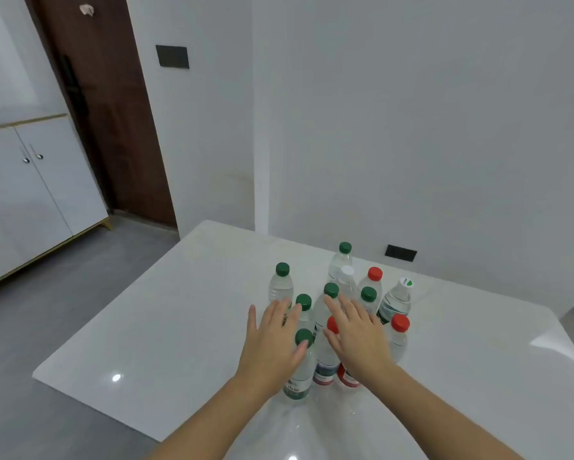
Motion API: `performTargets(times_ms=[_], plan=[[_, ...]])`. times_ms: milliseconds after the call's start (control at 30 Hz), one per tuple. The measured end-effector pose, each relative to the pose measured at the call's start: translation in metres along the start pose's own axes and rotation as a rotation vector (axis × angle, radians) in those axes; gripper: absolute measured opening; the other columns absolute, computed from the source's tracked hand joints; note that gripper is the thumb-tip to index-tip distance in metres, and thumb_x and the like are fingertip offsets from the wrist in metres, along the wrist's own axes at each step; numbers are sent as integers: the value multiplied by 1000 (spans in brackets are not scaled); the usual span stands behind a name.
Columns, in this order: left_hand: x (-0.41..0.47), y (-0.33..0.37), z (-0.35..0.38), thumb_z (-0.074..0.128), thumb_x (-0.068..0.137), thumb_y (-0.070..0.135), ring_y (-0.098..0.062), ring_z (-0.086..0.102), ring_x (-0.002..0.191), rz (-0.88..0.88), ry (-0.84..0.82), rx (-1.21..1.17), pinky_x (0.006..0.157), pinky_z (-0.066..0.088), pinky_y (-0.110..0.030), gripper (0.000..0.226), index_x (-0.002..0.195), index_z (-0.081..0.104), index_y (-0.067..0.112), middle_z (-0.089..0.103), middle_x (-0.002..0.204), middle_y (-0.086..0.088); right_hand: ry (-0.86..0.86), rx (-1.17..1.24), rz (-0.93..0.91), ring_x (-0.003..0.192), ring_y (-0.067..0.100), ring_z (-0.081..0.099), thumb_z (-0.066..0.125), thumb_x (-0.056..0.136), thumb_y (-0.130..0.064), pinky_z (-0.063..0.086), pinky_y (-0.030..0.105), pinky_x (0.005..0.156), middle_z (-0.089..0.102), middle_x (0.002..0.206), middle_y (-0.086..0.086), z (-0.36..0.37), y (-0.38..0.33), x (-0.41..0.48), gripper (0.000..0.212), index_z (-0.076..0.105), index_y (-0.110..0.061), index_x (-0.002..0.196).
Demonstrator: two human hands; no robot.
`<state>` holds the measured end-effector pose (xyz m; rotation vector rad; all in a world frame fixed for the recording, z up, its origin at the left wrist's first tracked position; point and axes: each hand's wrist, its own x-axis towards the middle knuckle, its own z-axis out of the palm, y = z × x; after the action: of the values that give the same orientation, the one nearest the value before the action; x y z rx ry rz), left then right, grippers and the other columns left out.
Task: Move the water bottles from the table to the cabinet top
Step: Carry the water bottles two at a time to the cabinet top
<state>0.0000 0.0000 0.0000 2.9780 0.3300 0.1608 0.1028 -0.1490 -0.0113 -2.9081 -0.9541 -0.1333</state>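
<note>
Both hands, left hand [272, 340] and right hand [358, 333], spread wide and empty above crowded bottles [304, 363]; a careless grab could topple neighbours.

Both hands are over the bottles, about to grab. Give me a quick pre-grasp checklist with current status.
1. Left hand open and empty: ok.
2. Right hand open and empty: ok.
3. Bottles upright on the table: ok.
4. Room for fingers around the nearest green-capped bottle: not ok, neighbours crowd it.
5. Caps screwed tight: cannot tell.
6. Free space on the cabinet top: cannot tell, mostly out of view.
</note>
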Motion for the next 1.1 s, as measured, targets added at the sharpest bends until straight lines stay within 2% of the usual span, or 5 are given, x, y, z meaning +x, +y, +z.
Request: performTargets(times_ms=[167,333,667,967,1100], plan=[[4,3,19,37,98,48,-17,49,111,36,42,-60,93,42,-32,41,130,44,25,51,126,3,-78,-107,-39,126,23,49,32,103,-50,35,37,107,52,138,-1,6,6,9,45,30,-30,144],[6,5,27,45,97,47,-19,62,95,-30,-40,-205,75,46,-28,40,129,42,23,58,115,2,-117,-143,-73,116,23,53,34,104,-46,37,36,101,56,125,0,8,5,13,34,41,-28,132],[7,6,27,65,87,40,-5,47,61,-162,11,-610,54,33,-19,25,107,58,28,48,65,13,-109,-110,-47,108,22,56,37,103,-44,29,43,108,61,110,-2,4,-1,10,25,48,-26,117],[-10,-25,23,72,84,26,-4,40,54,-217,113,-821,53,35,-14,16,90,58,25,45,60,13,9,13,5,88,16,53,35,99,-51,32,36,89,60,93,-10,9,-10,-4,26,51,-29,102],[-18,-48,29,74,82,25,-8,42,59,-297,99,-847,60,54,-36,17,90,59,24,46,65,7,5,84,-3,87,14,52,39,98,-54,30,33,87,60,94,-11,16,-16,-7,27,51,-30,104]])
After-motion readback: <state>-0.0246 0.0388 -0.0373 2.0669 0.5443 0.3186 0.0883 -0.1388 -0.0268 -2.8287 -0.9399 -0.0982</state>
